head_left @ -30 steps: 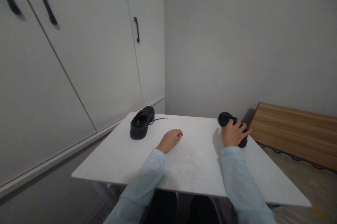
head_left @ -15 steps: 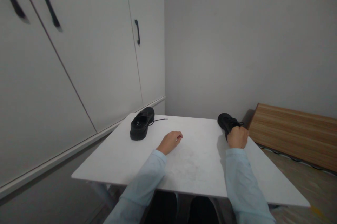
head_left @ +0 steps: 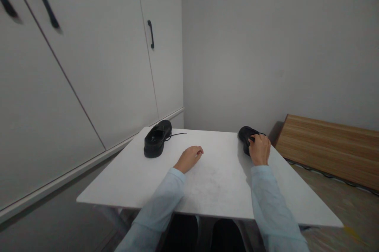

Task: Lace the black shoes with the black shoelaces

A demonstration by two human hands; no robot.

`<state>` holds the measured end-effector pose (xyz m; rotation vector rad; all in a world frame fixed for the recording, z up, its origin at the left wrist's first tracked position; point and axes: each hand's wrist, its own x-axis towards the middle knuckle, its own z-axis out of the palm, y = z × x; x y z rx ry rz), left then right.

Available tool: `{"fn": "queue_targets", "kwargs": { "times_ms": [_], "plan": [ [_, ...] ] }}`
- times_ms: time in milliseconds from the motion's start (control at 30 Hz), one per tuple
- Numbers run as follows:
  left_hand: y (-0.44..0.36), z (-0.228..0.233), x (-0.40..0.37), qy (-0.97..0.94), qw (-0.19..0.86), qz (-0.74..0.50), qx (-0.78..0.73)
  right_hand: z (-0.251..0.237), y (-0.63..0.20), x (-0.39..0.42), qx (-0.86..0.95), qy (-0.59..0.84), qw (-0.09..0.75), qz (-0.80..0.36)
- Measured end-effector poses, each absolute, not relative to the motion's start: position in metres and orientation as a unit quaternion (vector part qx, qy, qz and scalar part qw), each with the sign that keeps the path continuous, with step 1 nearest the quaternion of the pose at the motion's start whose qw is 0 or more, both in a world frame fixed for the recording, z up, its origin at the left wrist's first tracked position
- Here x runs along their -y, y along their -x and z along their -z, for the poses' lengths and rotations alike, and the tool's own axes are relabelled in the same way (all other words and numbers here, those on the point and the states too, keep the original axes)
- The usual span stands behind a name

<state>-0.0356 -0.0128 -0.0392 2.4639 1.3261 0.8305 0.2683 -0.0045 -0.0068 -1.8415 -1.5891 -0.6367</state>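
Observation:
My right hand [head_left: 259,148] is closed on a black lace-up shoe [head_left: 245,135] near the far right edge of the table. The thumb lies over the shoe's opening, while the fingers cover its right side and hide part of it. My left hand [head_left: 189,158] rests near the middle of the table, fingers loosely curled in, with nothing seen in it. To its left, a second black shoe [head_left: 157,139] stands upright near the far left corner, toe pointing away. One lace [head_left: 177,134] trails from that shoe to the right across the tabletop.
The white table [head_left: 213,189] spans the space before me. Pale cabinet doors [head_left: 118,66] with dark handles rise along the left. Behind is a plain grey wall [head_left: 251,47]. A wood-grain board [head_left: 328,145] leans low at the right, beyond the table edge.
My right hand and the shoe in it have shifted slightly left, and the thumb now shows over the opening. My left hand and the other shoe stay put; the view has turned slightly right.

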Motion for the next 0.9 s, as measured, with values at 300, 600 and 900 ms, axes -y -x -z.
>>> {"fn": "queue_targets", "kwargs": {
  "times_ms": [300, 600, 900],
  "plan": [
    [0.034, 0.033, 0.017, -0.829, 0.103, -0.288, -0.467, 0.005, -0.216, 0.014, 0.688, 0.614, 0.309, 0.234],
    [0.033, 0.034, 0.016, -0.821, 0.081, -0.285, -0.488, 0.012, -0.174, 0.030, 0.785, 0.519, 0.258, 0.217],
    [0.031, 0.031, 0.016, -0.817, 0.081, -0.312, -0.478, 0.019, -0.161, 0.037, 0.843, 0.393, 0.309, 0.199]
  ]
}}
